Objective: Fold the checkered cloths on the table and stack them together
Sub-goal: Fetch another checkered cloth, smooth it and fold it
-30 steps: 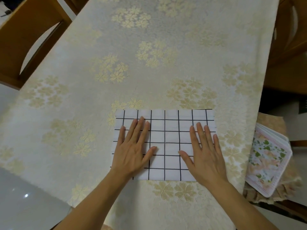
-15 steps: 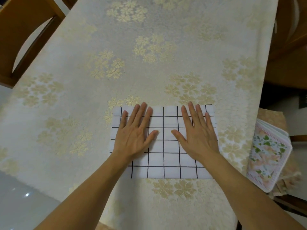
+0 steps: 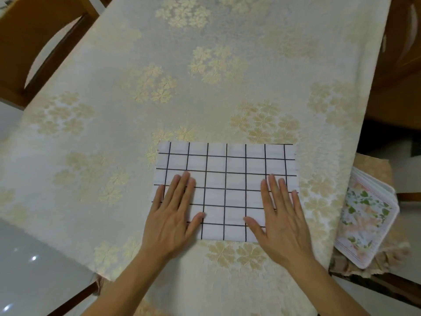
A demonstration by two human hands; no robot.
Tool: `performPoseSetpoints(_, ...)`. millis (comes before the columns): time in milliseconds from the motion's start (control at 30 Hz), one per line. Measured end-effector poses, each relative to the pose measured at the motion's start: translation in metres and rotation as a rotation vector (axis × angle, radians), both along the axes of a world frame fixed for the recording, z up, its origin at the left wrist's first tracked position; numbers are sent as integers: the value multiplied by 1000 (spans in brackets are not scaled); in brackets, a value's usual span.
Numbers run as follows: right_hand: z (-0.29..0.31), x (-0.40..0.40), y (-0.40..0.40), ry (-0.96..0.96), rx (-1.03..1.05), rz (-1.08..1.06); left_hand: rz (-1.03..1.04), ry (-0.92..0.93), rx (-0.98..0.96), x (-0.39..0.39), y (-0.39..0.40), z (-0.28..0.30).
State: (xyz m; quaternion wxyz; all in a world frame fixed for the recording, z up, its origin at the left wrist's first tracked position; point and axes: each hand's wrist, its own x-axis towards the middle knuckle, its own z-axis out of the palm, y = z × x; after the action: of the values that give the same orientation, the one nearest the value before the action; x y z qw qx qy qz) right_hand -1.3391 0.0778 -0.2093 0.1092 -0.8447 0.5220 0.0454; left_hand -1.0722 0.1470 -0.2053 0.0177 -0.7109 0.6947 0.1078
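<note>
At the far left a wooden chair (image 3: 34, 49) stands beside the table (image 3: 114, 201), which is covered in a cream cloth patterned with gold flower clusters.

Your left hand (image 3: 169, 218) lies flat, palm down, on the near left part of the checkered cloth (image 3: 227, 179). Its fingers are straight and held close together, pointing away from you, and the thumb is spread out to the right. The little finger sits at the cloth's left edge.

The checkered cloth itself is a white rectangle with a black grid, lying flat near the table's front edge, right of centre. Its long sides run left to right, and layered edges show at its right end.

Your right hand (image 3: 281, 221) rests flat on the near right part of the cloth, mirroring the other: fingers straight and slightly fanned, thumb reaching left. Its little finger lies along the cloth's right edge. The two thumbs are apart, with bare grid between them.

Off the table's right side, a stack of floral cloths (image 3: 364, 220) sits on a fringed beige seat cover (image 3: 369, 267).
</note>
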Motion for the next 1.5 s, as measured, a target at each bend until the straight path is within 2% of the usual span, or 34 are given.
performPoseSetpoints(600,10,-7,-4,43,4,42,126,19,-20,6,7,10)
performPoseSetpoints(700,20,-11,-24,100,-26,209,320,44,-55,-6,11,20)
performPoseSetpoints(800,31,7,-59,95,-20,490,509,60,-69,-14,18,29)
performPoseSetpoints(1033,38,119,-116,-128,-138,1029,841,62,-178,-23,26,31)
performPoseSetpoints(1233,36,204,-123,-281,-126,1252,994,51,-199,-16,14,18)
performPoseSetpoints(1500,23,244,-132,-158,5,1439,1070,47,-200,-18,0,11)
